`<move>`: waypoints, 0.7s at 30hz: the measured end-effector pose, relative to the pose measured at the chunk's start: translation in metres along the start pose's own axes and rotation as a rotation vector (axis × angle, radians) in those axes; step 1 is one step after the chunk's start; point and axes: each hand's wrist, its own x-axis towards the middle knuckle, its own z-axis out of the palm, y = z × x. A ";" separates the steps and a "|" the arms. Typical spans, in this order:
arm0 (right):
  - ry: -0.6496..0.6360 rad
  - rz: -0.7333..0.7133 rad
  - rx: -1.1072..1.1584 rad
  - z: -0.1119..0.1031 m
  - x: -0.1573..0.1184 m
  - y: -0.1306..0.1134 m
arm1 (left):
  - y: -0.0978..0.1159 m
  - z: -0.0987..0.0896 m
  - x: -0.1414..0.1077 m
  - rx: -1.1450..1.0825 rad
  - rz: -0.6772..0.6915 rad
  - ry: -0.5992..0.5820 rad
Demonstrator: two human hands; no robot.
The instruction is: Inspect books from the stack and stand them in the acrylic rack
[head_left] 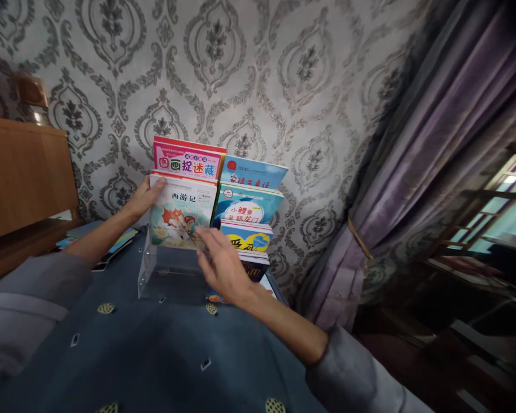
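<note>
A white illustrated book [183,215] stands on a clear tiered rack [172,275], in front of a pink book [189,163]. My left hand [145,198] grips its upper left edge, thumb on the cover and fingers behind. Over its lower right corner, my right hand [223,264] has its fingers apart and its fingertips at the cover. To the right, a light blue book [253,173], a teal book [249,203], a blue and yellow book [247,236] and dark books [255,268] stand in descending tiers, the lowest partly hidden by my right hand.
More books [122,238] lie flat at the left of the dark blue tablecloth [155,350]. A wooden cabinet [26,178] stands at the far left. Patterned wallpaper is behind the rack, and a purple curtain [348,252] hangs at the right.
</note>
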 end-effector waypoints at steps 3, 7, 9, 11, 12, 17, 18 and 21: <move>-0.073 -0.082 0.059 0.025 -0.026 -0.010 | -0.002 0.000 0.000 -0.004 -0.013 0.007; -0.157 -0.061 0.142 0.067 -0.063 -0.017 | -0.005 -0.001 0.002 -0.005 0.013 -0.010; -0.173 -0.013 0.182 0.088 -0.082 -0.020 | -0.010 -0.009 0.004 0.035 0.027 0.006; -0.174 0.012 0.241 0.108 -0.100 -0.023 | -0.020 -0.025 0.004 0.162 0.009 0.027; -0.171 0.017 0.273 0.118 -0.110 -0.025 | -0.026 -0.036 0.002 0.249 -0.016 0.034; -0.112 0.070 0.369 0.160 -0.155 -0.026 | -0.073 -0.103 -0.032 0.611 -0.217 0.062; -0.111 0.089 0.384 0.167 -0.161 -0.025 | -0.084 -0.116 -0.042 0.669 -0.263 0.062; -0.134 0.135 0.424 0.178 -0.172 -0.021 | -0.113 -0.145 -0.067 0.812 -0.365 0.058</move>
